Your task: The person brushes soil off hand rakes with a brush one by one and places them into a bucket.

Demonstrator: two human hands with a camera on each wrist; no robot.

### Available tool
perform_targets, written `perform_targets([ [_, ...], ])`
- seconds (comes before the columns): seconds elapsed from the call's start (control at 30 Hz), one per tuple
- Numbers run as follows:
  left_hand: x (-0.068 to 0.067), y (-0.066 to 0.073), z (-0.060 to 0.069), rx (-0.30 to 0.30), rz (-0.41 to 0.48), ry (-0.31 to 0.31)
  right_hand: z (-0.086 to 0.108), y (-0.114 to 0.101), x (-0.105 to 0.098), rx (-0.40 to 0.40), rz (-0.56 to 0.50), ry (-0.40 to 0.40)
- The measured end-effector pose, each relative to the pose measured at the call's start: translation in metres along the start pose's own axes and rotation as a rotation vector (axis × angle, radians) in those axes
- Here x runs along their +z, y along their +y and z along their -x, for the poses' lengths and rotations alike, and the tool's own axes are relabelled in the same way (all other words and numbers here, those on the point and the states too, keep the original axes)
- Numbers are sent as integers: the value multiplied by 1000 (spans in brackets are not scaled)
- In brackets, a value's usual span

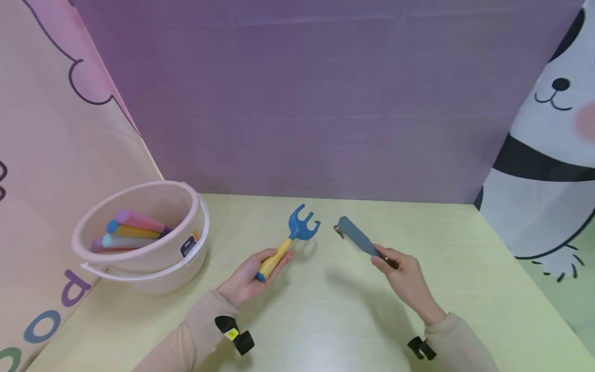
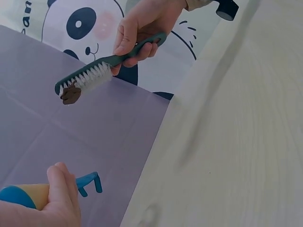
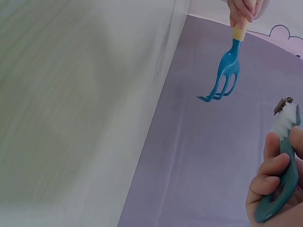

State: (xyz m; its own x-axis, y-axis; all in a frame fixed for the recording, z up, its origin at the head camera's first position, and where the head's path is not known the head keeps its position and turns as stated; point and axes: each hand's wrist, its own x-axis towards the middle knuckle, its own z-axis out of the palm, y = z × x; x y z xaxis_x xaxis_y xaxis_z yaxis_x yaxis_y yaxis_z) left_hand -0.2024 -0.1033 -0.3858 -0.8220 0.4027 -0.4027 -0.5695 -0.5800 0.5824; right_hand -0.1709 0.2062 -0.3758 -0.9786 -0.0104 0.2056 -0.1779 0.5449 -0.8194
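My left hand [image 1: 251, 276] holds a toy hand rake by its yellow handle, raised over the table. The rake [image 1: 302, 225] has a blue head with bent prongs pointing away. To the right, my right hand [image 1: 409, 279] grips a scrub brush [image 1: 357, 236] by its dark green handle. White bristles [image 2: 97, 75] show under the brush head in the left wrist view. A small brown piece [image 2: 71, 93] sits at the bristles' far end; its kind is unclear. The right wrist view shows fingers [image 3: 267, 184] curled round the brush handle. Rake and brush are apart.
Two nested pale buckets [image 1: 139, 258] stand at the table's left, the upper one tilted. Several colourful handles [image 1: 139, 219] lie in it. A purple backdrop [image 1: 316, 103] rises behind the pale table [image 1: 302, 320], with printed walls at both sides.
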Motion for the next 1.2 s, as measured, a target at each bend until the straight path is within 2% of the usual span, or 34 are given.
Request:
perform_targets([
  [0.2,3,3,2,63,-89,39,1,0,-1,0,2,-3],
  [0.33,5,7,3,130,-180,64,1,2,-1,-1,3,-5],
  [0.47,6,9,3,200,-296,64,1,3,-1,-2,4,-4],
  [0.53,7,9,2,254,-380,78,1,3,-1,-6,5,-1],
  [0.63,7,8,1,353,-551,122,1,3,-1,-11,4,-1],
  [0.73,7,8,1,426,-721,187,1,3,-1,-12,4,-1],
  [0.97,8,13,10,549,-1103,253,1,3,-2,-1,4,-9],
  [1.2,4,15,18,639,-1426,310,2,2,-2,9,7,-11],
])
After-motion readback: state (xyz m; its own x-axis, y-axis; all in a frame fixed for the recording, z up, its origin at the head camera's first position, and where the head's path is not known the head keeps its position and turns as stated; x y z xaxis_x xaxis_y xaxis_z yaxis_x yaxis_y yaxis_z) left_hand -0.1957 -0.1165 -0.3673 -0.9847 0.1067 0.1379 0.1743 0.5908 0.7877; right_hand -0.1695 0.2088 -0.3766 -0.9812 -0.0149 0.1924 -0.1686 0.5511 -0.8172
